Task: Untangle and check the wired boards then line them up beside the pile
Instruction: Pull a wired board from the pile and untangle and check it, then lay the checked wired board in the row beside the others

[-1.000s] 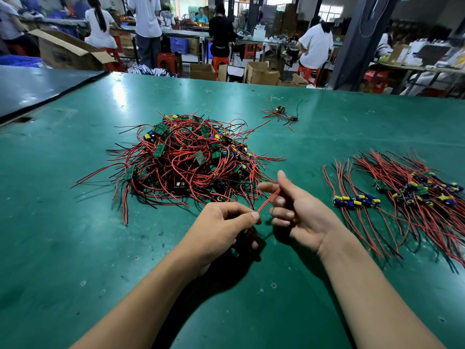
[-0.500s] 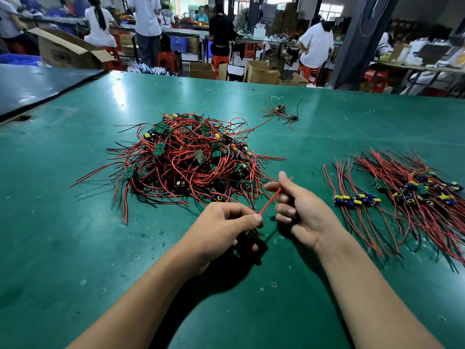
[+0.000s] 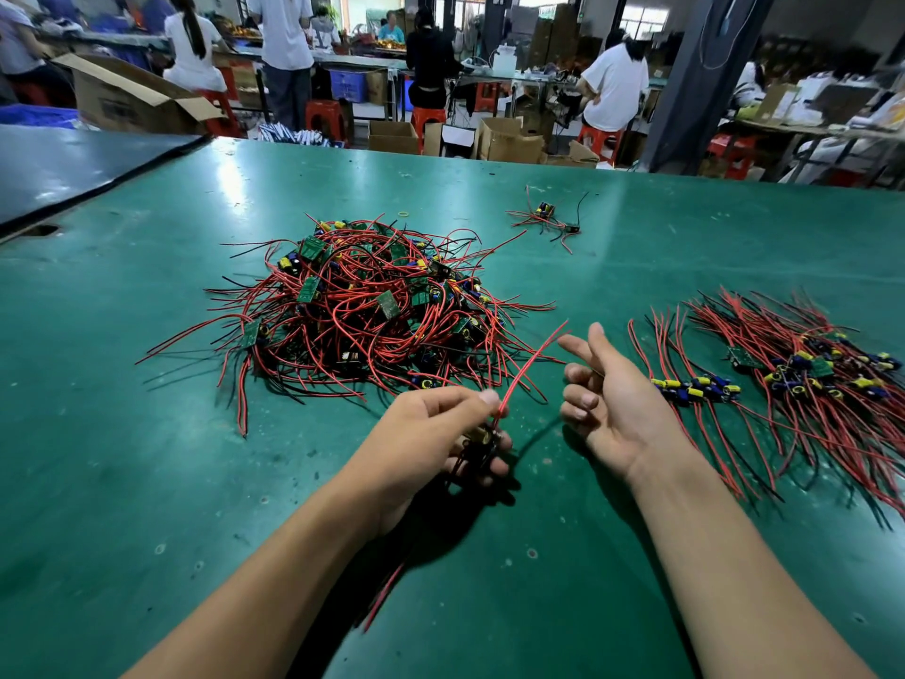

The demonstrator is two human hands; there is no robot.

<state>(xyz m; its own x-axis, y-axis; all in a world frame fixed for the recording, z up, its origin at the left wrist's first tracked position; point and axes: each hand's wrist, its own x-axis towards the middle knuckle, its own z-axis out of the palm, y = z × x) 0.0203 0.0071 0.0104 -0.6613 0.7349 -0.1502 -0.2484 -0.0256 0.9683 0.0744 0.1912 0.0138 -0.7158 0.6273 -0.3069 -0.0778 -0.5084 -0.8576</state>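
- Head view: your left hand (image 3: pixel 431 433) pinches one wired board (image 3: pixel 482 437) just above the table (image 3: pixel 147 433), thumb and fingers curled round it, between the pile (image 3: pixel 372 306) and the lined-up boards (image 3: pixel 803 370). Your right hand (image 3: pixel 617 404) is just beside it, fingers loosely spread, holding nothing.
- Risk: the board's red lead (image 3: pixel 531 360) sticks up free toward the pile. It looks springy, so it could hook a loop there and drag neighbours along as you carry it right.
- Risk: trailing leads (image 3: pixel 384 597) hang under your left forearm. A quick tug could, I judge, strain their solder joints.
- Materials: thin, glossy red and black insulated wires; small flat green boards carrying yellow and blue cylindrical parts.
- Surface: the mat is smooth, scuffed green with a slight sheen, so laid boards probably slide out of line easily.
- A stray cluster (image 3: pixel 546 215) lies beyond the pile.
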